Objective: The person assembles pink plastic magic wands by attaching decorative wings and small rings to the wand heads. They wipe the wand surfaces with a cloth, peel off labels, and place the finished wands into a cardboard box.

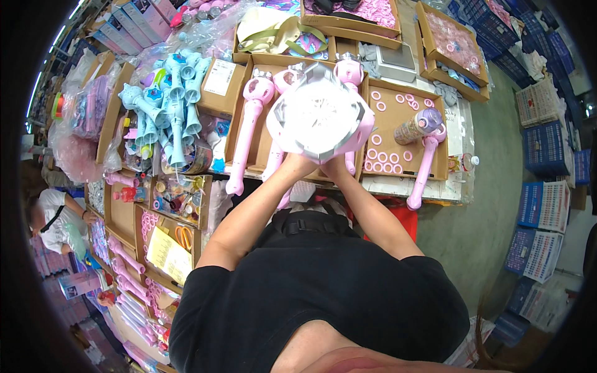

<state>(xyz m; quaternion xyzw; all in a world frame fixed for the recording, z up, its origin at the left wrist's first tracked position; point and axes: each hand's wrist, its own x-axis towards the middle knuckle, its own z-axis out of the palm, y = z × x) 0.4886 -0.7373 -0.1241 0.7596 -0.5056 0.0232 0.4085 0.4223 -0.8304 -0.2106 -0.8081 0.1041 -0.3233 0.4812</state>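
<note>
A toy wand head [318, 112], faceted, silver-edged and glaring white with pink at its sides, is held up close in front of me. Both my forearms meet beneath it. My left hand [300, 165] and my right hand [336, 166] are closed around its underside; the head hides most of their fingers and whatever handle there is. Behind it, pink wands lie in a cardboard tray [244, 149], one whole pink wand [247, 118] to the left. On the right, another pink wand [425, 165] slants over the edge of a tray of pink rings [387, 158].
A bottle with a purple lid [418, 125] stands in the ring tray. Light blue toy trumpet-shaped pieces [177, 93] are heaped at the left. Orange scissors [183, 237] lie near a yellow paper [166, 255]. Blue crates [547, 149] line the right. Another person [59, 214] works at far left.
</note>
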